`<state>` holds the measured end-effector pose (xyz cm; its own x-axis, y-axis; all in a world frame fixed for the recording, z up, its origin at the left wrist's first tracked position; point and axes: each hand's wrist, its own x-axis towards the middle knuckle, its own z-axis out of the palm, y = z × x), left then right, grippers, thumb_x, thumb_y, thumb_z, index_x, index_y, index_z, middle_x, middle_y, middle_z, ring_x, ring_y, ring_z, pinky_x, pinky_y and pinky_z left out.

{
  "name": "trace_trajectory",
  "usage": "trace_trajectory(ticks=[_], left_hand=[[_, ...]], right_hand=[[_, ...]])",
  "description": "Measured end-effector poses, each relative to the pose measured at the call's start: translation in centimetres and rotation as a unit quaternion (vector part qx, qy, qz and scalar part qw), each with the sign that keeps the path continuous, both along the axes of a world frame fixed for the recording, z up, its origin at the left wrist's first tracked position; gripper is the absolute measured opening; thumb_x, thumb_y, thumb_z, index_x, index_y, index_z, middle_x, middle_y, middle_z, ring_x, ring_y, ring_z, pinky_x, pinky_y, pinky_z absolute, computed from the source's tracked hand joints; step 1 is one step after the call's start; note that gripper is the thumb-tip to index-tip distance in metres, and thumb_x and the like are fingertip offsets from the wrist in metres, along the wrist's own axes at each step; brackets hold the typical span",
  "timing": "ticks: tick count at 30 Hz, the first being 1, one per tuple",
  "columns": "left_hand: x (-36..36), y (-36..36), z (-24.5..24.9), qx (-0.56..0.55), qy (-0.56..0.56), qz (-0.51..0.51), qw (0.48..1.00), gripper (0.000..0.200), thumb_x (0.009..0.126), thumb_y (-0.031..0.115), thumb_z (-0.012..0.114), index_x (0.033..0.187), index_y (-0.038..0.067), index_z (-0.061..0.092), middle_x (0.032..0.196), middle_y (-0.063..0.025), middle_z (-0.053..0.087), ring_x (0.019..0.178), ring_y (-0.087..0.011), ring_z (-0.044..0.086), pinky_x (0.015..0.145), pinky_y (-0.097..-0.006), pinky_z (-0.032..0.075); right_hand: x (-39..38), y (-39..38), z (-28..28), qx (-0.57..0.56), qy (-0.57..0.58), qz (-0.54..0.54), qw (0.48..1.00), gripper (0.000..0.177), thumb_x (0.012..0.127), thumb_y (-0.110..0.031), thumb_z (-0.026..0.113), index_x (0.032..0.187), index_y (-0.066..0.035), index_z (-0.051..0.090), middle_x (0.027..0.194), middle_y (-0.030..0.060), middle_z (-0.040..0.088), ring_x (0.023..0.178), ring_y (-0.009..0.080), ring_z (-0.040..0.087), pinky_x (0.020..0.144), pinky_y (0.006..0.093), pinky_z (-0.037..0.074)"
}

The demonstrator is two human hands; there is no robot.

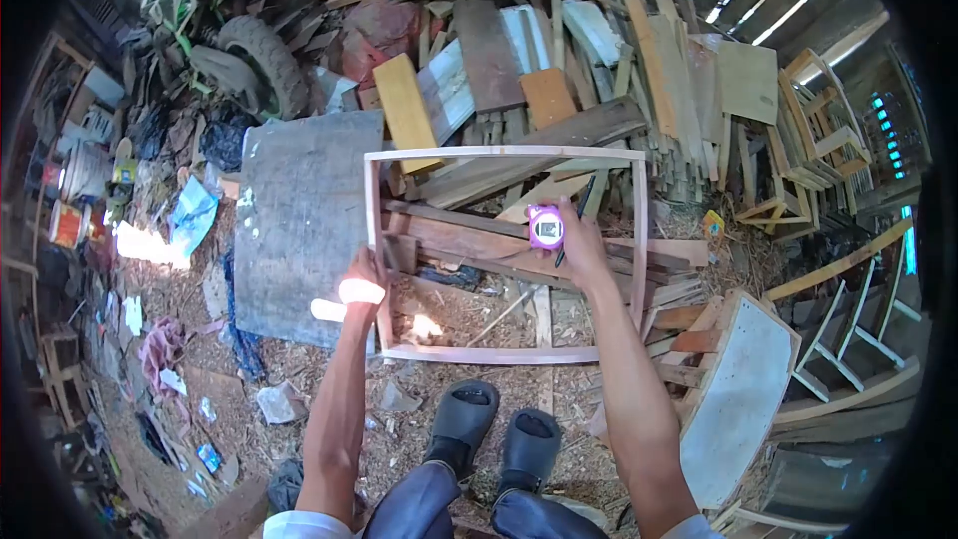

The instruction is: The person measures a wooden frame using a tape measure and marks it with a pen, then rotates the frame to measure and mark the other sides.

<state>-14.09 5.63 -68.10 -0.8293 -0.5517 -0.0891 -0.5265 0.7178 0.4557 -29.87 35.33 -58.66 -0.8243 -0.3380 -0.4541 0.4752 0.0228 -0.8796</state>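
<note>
A rectangular frame of pale wooden strips (pixel 499 353) spans the middle of the head view, in front of my feet. My left hand (pixel 363 279) is closed around its left side strip, with bright sunlight on the wrist. Inside the frame's outline, my right hand (pixel 581 242) grips a purple tape measure (pixel 546 228) with a round pale face. A thin dark pen-like stick (pixel 589 198) also passes through that hand, its ends showing above and below the fingers. No drawn-out tape blade can be made out.
Loose planks (pixel 469 230) lie beneath and beyond the frame. A dark worn board (pixel 304 230) is at the left. A curved white panel (pixel 738 389) leans at the right, near wooden racks (pixel 823 125). A motorbike wheel (pixel 264 65) stands at back left; scraps litter the ground.
</note>
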Motion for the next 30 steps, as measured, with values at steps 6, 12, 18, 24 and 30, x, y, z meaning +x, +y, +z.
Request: trace_trajectory(ticks=[6,12,18,24,30], left_hand=[[-1.8,2.1,2.5,-0.021,0.102,0.064,0.993,0.024,0.084,0.023,0.053,0.088,-0.001,0.055,0.093,-0.0208,0.058,0.085,-0.0353,0.056,0.073,-0.0395,0.045],[-10.0,5.8,6.5,0.601,0.184,0.062,0.775,0.028,0.089,0.022,0.053,0.104,-0.001,0.057,0.093,-0.009,0.061,0.08,-0.0146,0.057,0.067,-0.0263,0.044],[-12.1,3.0,6.8,0.618,0.108,-0.017,0.778,0.023,0.089,0.018,0.054,0.102,-0.001,0.058,0.086,-0.003,0.058,0.07,-0.0099,0.051,0.064,-0.0232,0.043],[-13.0,1.3,5.8,0.639,0.072,-0.026,0.766,0.015,0.085,0.018,0.059,0.09,0.005,0.062,0.073,0.0023,0.055,0.063,-0.0064,0.047,0.058,-0.0202,0.04],[-14.0,-0.7,4.1,0.623,0.144,0.029,0.768,0.011,0.081,0.013,0.064,0.081,0.008,0.054,0.078,-0.0006,0.057,0.063,-0.0071,0.051,0.053,-0.019,0.04]], right_hand=[[0.2,-4.9,0.5,-0.077,-0.054,0.084,0.992,0.039,0.094,-0.036,0.039,0.107,-0.002,0.055,0.078,0.0052,0.058,0.062,0.0139,0.055,0.054,0.0276,0.047],[-2.1,-10.1,0.8,0.152,0.16,0.206,0.953,0.043,0.091,-0.039,0.044,0.106,0.001,0.046,0.08,0.0147,0.058,0.066,0.0207,0.058,0.058,0.0342,0.046],[-3.2,-12.4,1.0,0.22,0.302,0.258,0.891,0.037,0.092,-0.033,0.043,0.103,0.002,0.041,0.085,0.0266,0.059,0.084,0.0412,0.057,0.073,0.0444,0.043],[-4.5,-12.4,1.2,0.209,0.386,0.31,0.843,0.043,0.087,-0.035,0.052,0.104,0.004,0.052,0.09,0.0251,0.06,0.091,0.0371,0.057,0.077,0.0427,0.043],[-6.9,-8.8,1.3,0.324,0.348,0.299,0.828,0.04,0.079,-0.036,0.061,0.09,0.002,0.061,0.075,0.021,0.06,0.072,0.0339,0.058,0.067,0.0393,0.045]])
